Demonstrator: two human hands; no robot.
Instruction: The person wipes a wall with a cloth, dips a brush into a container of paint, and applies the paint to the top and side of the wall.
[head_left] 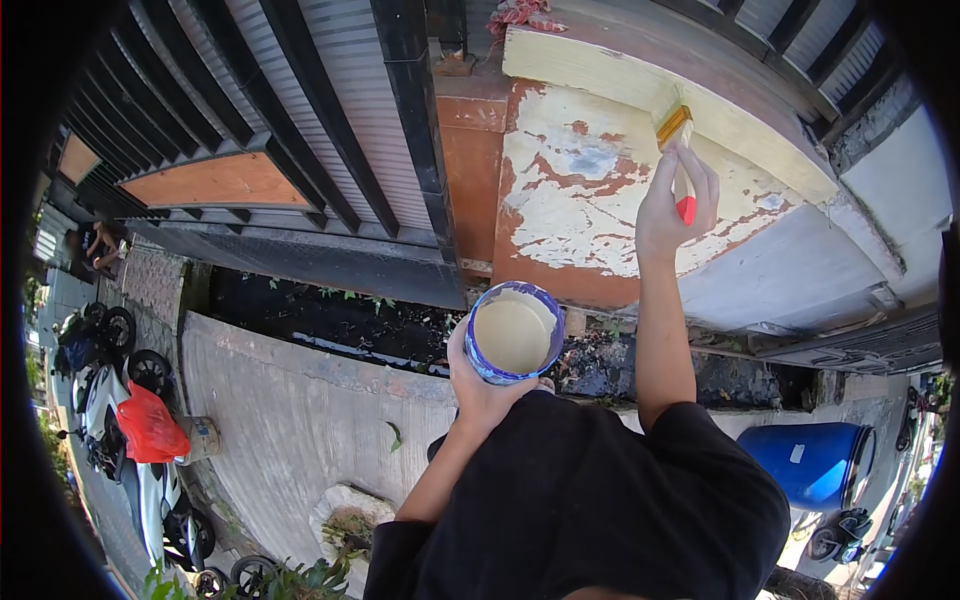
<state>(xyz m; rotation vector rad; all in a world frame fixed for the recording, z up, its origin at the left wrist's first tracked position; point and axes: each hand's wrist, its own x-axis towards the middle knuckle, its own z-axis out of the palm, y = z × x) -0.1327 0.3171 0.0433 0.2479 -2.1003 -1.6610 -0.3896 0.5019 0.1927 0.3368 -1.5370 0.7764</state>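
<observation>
My right hand [677, 215] is closed around the handle of a paintbrush [674, 126], whose red handle end sticks out below the fingers. Its bristles touch the cream-painted ledge [590, 66] along the top of a low wall. Below that ledge, the wall face [580, 215] shows patchy cream paint over reddish brown. In front of my body, my left hand [478, 385] grips a paint can [512, 333] by its side. The can has a blue and white outside and pale cream paint inside.
An open drain [330, 320] with dark water runs along the wall's foot. A black metal gate [410, 120] stands left of the wall. A blue barrel [805, 465] lies at right. Parked motorcycles [110, 420], a red plastic bag [150, 423] and a seated person [103, 245] are at left.
</observation>
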